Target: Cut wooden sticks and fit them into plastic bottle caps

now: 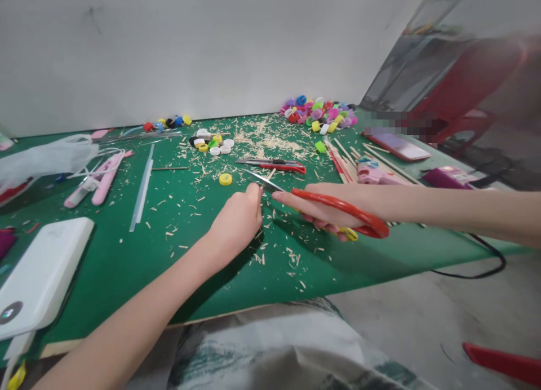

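Observation:
My right hand (323, 209) grips a pair of scissors with red handles (344, 205). Their blades (264, 180) point left and cross just beyond my left fingertips. My left hand (239, 221) is closed in a pinch beside the blades, and what it pinches is mostly hidden; a thin pale bit shows at the fingertips. Under my right hand a small yellow piece (350, 234) is partly visible. A red utility knife (283, 166) lies just past the blades. Left of it rests a yellow bottle cap (225, 179). Pale wood shavings (270, 133) are strewn over the green table (169, 277).
Colourful bottle caps (319, 114) are heaped at the back right, with fewer caps (211, 142) nearer the middle. Thin sticks (349, 159) and a phone (397, 143) lie right. Pink glue guns (105, 178), glue sticks (142, 187) and a white power bank (46, 271) lie left.

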The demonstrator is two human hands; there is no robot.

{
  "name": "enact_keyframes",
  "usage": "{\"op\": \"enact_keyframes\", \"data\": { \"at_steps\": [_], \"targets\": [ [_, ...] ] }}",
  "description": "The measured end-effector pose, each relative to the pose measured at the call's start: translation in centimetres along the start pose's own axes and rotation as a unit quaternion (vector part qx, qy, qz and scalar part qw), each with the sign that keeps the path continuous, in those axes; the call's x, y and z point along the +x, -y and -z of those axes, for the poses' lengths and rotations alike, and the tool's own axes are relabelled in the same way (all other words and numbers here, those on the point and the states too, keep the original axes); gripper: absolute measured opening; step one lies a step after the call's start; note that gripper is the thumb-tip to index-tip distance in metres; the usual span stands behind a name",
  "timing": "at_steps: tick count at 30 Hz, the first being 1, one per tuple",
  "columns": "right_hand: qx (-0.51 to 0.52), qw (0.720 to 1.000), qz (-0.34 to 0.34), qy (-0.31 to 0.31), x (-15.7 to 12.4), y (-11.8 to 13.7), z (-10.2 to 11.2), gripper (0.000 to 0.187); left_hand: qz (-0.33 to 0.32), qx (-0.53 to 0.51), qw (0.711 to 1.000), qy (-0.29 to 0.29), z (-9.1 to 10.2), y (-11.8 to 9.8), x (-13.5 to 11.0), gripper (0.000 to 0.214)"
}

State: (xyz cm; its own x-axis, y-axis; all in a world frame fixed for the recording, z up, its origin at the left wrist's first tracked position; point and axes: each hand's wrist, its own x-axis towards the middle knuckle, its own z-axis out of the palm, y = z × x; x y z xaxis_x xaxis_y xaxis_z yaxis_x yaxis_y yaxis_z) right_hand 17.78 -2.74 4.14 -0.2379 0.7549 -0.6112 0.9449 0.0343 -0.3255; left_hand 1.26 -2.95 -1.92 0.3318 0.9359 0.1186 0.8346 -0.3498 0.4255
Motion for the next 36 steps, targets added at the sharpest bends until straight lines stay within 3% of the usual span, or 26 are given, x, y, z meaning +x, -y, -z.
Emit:
{"op": "enact_keyframes", "data": {
  "at_steps": [3, 10, 17, 21, 24, 27, 32, 34, 36],
  "targets": [
    [-0.008, 0.999, -0.036, 0.005, -0.5, 0.5, 0.2, 0.059, 0.015, -0.070, 0.997, -0.022, 0.3, -0.2, 0.4, 0.027],
    [0.020, 0.999, 0.037, 0.012, -0.2, -0.1, 1.0, 0.060, 0.035, -0.226, 0.973, 0.006, 1.4, -0.2, 0.6, 0.031],
    [-0.002, 0.997, 0.072, 0.005, 0.7, -1.5, 0.8, 0.060, 0.010, -0.149, 0.988, -0.029, 1.1, -0.6, 0.4, 0.030],
    [-0.028, 0.999, 0.038, -0.024, 0.7, -0.9, 0.3, 0.055, 0.013, -0.126, 0.992, -0.024, 0.8, -0.6, 0.3, 0.028],
    [-0.061, 0.998, 0.015, -0.018, 0.5, -0.2, 0.3, 0.057, 0.029, -0.169, 0.985, -0.016, 0.5, -0.4, 0.4, 0.029],
    [-0.082, 0.996, 0.015, -0.009, 0.3, 0.2, 0.6, 0.059, 0.078, -0.283, 0.956, 0.033, 0.4, -0.3, 0.5, 0.029],
    [-0.077, 0.997, 0.025, 0.003, 0.0, 0.2, 0.7, 0.059, 0.146, -0.466, 0.866, 0.106, 0.5, -0.6, 0.3, 0.027],
    [-0.067, 0.997, 0.035, 0.004, -0.1, -0.1, 0.6, 0.058, 0.157, -0.483, 0.854, 0.110, 0.3, -0.8, 0.2, 0.027],
    [-0.055, 0.998, 0.038, 0.014, -0.2, -0.3, 0.5, 0.056, 0.146, -0.470, 0.864, 0.108, 0.1, -0.9, 0.3, 0.027]
  ]
}}
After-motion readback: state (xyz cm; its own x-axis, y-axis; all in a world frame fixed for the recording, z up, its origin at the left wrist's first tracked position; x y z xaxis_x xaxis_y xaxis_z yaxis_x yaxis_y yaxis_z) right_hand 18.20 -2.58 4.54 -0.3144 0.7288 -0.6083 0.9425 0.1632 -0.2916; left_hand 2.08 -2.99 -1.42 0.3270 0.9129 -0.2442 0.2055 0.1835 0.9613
